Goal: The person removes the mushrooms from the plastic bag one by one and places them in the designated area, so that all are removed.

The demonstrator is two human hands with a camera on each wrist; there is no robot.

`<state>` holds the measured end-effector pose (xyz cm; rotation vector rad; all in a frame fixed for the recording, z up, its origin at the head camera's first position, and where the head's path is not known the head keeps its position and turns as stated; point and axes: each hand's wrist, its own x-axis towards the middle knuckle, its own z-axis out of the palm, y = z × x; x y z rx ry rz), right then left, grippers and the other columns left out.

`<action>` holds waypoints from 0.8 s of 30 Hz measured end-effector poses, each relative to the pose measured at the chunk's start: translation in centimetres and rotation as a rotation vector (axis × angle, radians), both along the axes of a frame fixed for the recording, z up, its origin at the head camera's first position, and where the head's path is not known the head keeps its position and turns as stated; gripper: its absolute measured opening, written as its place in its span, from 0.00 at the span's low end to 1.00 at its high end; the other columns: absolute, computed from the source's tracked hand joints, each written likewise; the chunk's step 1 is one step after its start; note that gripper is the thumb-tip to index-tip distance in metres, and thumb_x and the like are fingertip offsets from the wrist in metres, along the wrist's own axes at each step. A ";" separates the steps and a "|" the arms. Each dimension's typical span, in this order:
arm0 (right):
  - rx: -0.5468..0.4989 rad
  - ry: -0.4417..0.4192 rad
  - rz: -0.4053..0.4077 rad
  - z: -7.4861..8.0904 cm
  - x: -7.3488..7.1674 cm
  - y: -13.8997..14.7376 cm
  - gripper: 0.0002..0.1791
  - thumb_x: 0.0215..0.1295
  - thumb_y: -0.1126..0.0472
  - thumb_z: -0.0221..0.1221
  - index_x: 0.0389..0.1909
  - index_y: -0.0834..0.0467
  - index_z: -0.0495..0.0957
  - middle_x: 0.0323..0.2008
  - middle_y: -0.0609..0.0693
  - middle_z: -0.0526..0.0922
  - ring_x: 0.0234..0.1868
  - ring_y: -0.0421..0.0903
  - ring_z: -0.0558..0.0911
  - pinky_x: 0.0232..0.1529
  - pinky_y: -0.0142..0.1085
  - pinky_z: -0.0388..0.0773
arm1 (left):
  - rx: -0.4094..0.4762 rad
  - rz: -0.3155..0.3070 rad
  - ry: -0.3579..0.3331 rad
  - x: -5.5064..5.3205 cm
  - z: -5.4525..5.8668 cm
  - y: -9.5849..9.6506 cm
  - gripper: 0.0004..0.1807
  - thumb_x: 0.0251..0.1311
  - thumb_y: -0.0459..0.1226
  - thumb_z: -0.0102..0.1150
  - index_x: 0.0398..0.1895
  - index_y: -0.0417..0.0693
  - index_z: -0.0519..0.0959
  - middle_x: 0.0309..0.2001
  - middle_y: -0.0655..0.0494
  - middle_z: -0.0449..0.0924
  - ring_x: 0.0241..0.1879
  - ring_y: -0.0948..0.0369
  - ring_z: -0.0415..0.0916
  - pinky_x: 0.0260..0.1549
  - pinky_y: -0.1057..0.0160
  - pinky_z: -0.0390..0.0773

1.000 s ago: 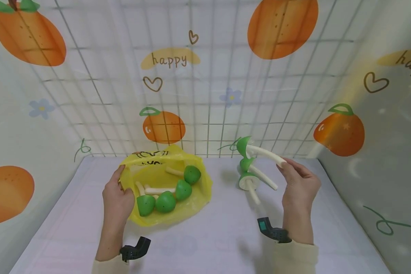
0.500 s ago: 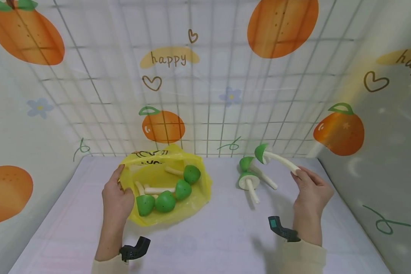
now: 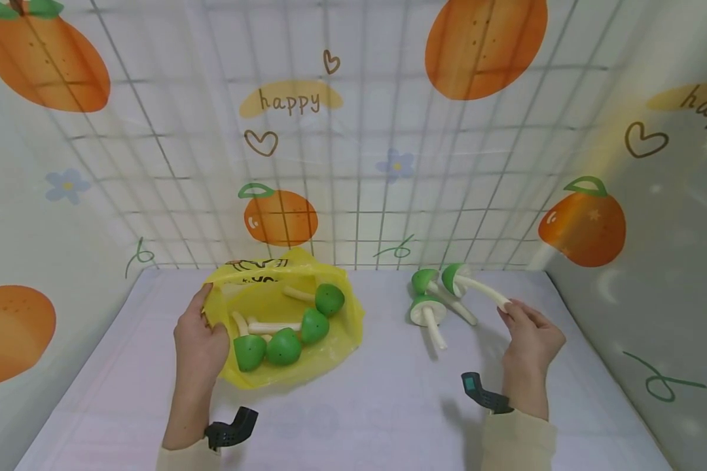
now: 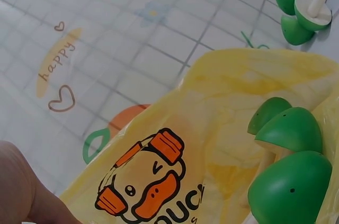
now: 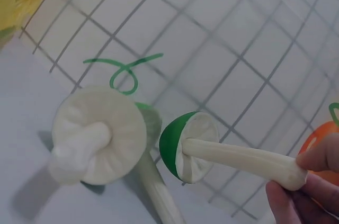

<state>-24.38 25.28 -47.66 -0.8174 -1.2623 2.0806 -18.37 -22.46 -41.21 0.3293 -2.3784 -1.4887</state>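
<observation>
My left hand [image 3: 200, 347] grips the left edge of a yellow plastic bag [image 3: 343, 340], whose mouth faces me. Several toy mushrooms with green caps and pale stems lie inside, one of them a green-capped mushroom [image 3: 284, 347] at the front. In the left wrist view a cartoon duck print [image 4: 145, 176] shows on the bag. On the right, my right hand [image 3: 533, 340] pinches the stem end of a toy mushroom [image 5: 233, 155], its cap pointing left. Beside that cap, a toy mushroom [image 3: 429, 311] lies in front of another toy mushroom [image 3: 425, 281] on the table.
A white cloth covers the table [image 3: 330, 425]. Behind it rises a wire grid wall [image 3: 365, 216] under a sheet printed with oranges. Printed side sheets [image 3: 671, 314] flank the table on both sides.
My right hand first moved right and down with the mushroom, drawing it away from the other two, then lowered it beside them. The left hand and bag have stayed in place.
</observation>
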 end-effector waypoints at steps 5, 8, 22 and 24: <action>0.044 -0.075 0.009 -0.8 0.1 0.3 0.11 0.61 0.67 0.74 0.44 0.62 0.89 0.46 0.52 0.81 0.45 0.43 0.87 0.44 0.28 0.84 | -0.004 0.003 -0.008 -0.1 -0.1 -0.1 0.41 0.64 0.19 0.40 0.83 0.41 0.57 0.78 0.38 0.62 0.68 0.43 0.71 0.64 0.44 0.76; 0.064 -0.105 0.018 -1.3 0.1 0.6 0.12 0.62 0.67 0.73 0.46 0.62 0.88 0.46 0.51 0.81 0.43 0.42 0.87 0.45 0.27 0.84 | -0.001 0.004 -0.019 -0.1 -0.1 -0.2 0.42 0.63 0.18 0.40 0.84 0.42 0.56 0.78 0.38 0.62 0.69 0.43 0.71 0.65 0.44 0.76; 0.159 -0.295 0.074 -2.6 0.4 2.1 0.10 0.65 0.66 0.69 0.47 0.60 0.88 0.45 0.49 0.77 0.42 0.41 0.82 0.42 0.23 0.83 | -0.016 0.005 -0.019 -0.2 0.0 -0.3 0.42 0.63 0.19 0.40 0.83 0.41 0.57 0.78 0.39 0.62 0.67 0.44 0.72 0.65 0.45 0.76; 0.202 -0.343 0.082 -2.8 0.5 2.4 0.07 0.64 0.67 0.68 0.42 0.57 0.89 0.44 0.48 0.78 0.43 0.41 0.79 0.41 0.23 0.82 | -0.014 0.004 -0.013 -0.2 -0.1 -0.2 0.41 0.63 0.19 0.40 0.83 0.41 0.57 0.78 0.39 0.62 0.68 0.44 0.71 0.65 0.45 0.76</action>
